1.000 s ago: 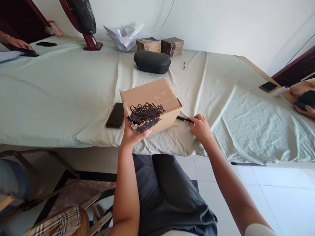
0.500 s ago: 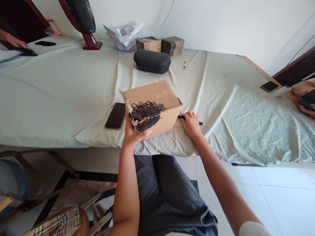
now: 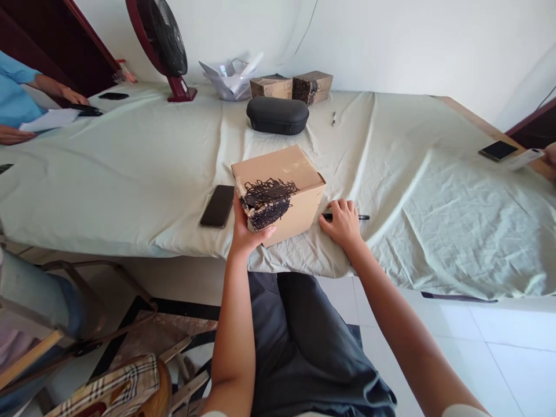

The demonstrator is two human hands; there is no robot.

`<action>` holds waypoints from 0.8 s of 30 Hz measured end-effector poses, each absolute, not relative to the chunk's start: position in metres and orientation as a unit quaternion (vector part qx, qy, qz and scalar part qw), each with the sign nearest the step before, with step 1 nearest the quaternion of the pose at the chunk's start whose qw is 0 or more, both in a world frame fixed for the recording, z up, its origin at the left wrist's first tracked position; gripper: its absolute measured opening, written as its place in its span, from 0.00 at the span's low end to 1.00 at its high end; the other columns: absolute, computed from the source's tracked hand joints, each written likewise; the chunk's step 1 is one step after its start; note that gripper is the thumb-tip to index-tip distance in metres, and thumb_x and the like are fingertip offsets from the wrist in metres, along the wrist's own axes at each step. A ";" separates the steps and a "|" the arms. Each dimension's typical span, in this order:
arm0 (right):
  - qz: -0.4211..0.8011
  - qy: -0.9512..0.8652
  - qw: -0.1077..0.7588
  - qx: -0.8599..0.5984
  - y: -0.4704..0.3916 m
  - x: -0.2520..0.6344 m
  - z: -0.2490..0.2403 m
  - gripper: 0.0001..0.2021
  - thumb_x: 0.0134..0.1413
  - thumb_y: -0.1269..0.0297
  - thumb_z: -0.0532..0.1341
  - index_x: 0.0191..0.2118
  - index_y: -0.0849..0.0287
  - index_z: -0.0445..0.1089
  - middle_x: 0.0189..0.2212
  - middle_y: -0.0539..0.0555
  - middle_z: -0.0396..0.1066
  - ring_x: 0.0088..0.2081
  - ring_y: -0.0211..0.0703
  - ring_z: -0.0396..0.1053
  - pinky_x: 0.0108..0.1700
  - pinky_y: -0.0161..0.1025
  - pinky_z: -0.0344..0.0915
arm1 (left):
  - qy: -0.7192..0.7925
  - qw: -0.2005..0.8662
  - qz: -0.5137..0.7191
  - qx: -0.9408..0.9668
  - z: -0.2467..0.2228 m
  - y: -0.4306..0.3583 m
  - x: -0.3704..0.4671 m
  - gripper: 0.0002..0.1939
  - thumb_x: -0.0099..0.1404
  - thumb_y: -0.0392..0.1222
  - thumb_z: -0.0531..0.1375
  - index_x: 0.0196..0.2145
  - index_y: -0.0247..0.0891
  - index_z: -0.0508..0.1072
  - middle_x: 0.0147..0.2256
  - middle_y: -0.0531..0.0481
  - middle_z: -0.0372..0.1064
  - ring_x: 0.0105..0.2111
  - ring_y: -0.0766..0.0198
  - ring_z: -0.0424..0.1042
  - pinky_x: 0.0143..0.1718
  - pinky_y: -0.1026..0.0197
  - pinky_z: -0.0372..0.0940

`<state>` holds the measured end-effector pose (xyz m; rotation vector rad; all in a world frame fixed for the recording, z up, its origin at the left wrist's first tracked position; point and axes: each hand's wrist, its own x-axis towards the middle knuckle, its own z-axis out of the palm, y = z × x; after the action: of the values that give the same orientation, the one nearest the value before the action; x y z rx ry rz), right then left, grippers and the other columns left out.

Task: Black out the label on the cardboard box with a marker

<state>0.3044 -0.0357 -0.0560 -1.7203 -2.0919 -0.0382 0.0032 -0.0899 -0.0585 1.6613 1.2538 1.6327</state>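
Note:
A cardboard box [image 3: 299,215] stands tilted near the table's front edge, with black scribble over its near left corner. My left hand [image 3: 248,231] grips that corner, thumb on the front face and fingers hidden behind the left side. To the right of the box, my right hand [image 3: 343,223] lies palm down with its fingers apart. Under it is a black pen [image 3: 364,217], whose two ends show on either side of the hand. Just left of the box lies a dark phone [image 3: 217,207].
Behind the box sit a black zip case [image 3: 278,116], two scribbled cardboard boxes [image 3: 320,87], a clear basket [image 3: 221,84] of papers and a fan [image 3: 181,92]. A small pen [image 3: 334,119] lies farther back. At the far left, a person in blue [image 3: 17,87] holds paper.
My right hand has loosened and flattened over the pen, which now lies level on the cloth. My left hand keeps its hold on the box. The view has swung slightly left.

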 end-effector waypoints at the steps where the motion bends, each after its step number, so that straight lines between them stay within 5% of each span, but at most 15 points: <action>1: 0.006 -0.766 0.231 -0.600 -0.035 0.306 -0.054 0.26 0.63 0.49 0.60 0.59 0.61 0.73 0.56 0.71 0.74 0.61 0.73 0.64 0.62 0.66 0.62 | 0.458 0.258 0.604 0.599 -0.060 -0.089 0.003 0.65 0.56 0.73 0.73 0.77 0.47 0.45 0.70 0.31 0.62 0.74 0.39 0.61 0.72 0.35 0.63; 4: 0.160 -0.824 0.301 -0.452 -0.032 0.307 -0.046 0.43 0.63 0.36 0.60 0.75 0.58 0.57 0.71 0.70 0.62 0.73 0.74 0.56 0.73 0.72 0.52 | 0.448 0.308 0.625 0.560 -0.067 -0.087 0.003 0.62 0.51 0.70 0.76 0.74 0.46 0.55 0.68 0.33 0.66 0.72 0.38 0.65 0.71 0.35 0.63; 7: 0.324 -0.824 0.341 -0.316 -0.030 0.290 -0.045 0.56 0.56 0.27 0.64 0.80 0.51 0.45 0.76 0.67 0.56 0.77 0.70 0.54 0.75 0.67 0.56 | 0.444 0.339 0.623 0.547 -0.074 -0.084 0.000 0.54 0.50 0.74 0.74 0.67 0.47 0.67 0.61 0.36 0.75 0.64 0.39 0.75 0.67 0.35 0.69; 11: 0.400 -0.767 0.398 -0.306 -0.029 0.256 -0.059 0.65 0.48 0.25 0.69 0.81 0.52 0.40 0.77 0.69 0.54 0.76 0.73 0.56 0.73 0.68 0.61 | 0.483 0.335 0.592 0.551 -0.070 -0.080 -0.024 0.49 0.60 0.86 0.54 0.62 0.45 0.74 0.58 0.36 0.78 0.61 0.41 0.78 0.63 0.38 0.72; 13: 0.397 -0.753 0.423 -0.312 -0.030 0.247 -0.066 0.68 0.48 0.27 0.71 0.82 0.52 0.35 0.80 0.70 0.45 0.77 0.74 0.54 0.75 0.70 0.58 | 0.560 0.273 0.550 0.557 -0.060 -0.078 -0.046 0.44 0.69 0.80 0.49 0.61 0.40 0.76 0.62 0.34 0.75 0.65 0.41 0.74 0.68 0.37 0.68; 17: 0.398 -0.748 0.440 -0.296 -0.030 0.244 -0.073 0.70 0.48 0.31 0.74 0.82 0.52 0.30 0.82 0.68 0.35 0.79 0.75 0.48 0.77 0.71 0.54 | 0.781 0.124 0.331 0.514 -0.036 -0.072 -0.077 0.34 0.67 0.54 0.67 0.65 0.32 0.72 0.69 0.25 0.64 0.72 0.30 0.59 0.74 0.30 0.51; 24: 0.423 -0.732 0.456 -0.279 -0.025 0.244 -0.074 0.71 0.47 0.31 0.75 0.83 0.47 0.29 0.83 0.62 0.34 0.81 0.72 0.41 0.80 0.71 0.47 | 0.887 0.133 0.186 0.401 -0.015 -0.037 -0.074 0.43 0.59 0.53 0.74 0.67 0.31 0.69 0.67 0.19 0.63 0.68 0.21 0.62 0.68 0.32 0.59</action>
<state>0.2442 -0.0249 -0.0735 -0.6871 -1.8057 1.0425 -0.0742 -0.0372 -0.0150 1.1622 2.5735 0.5385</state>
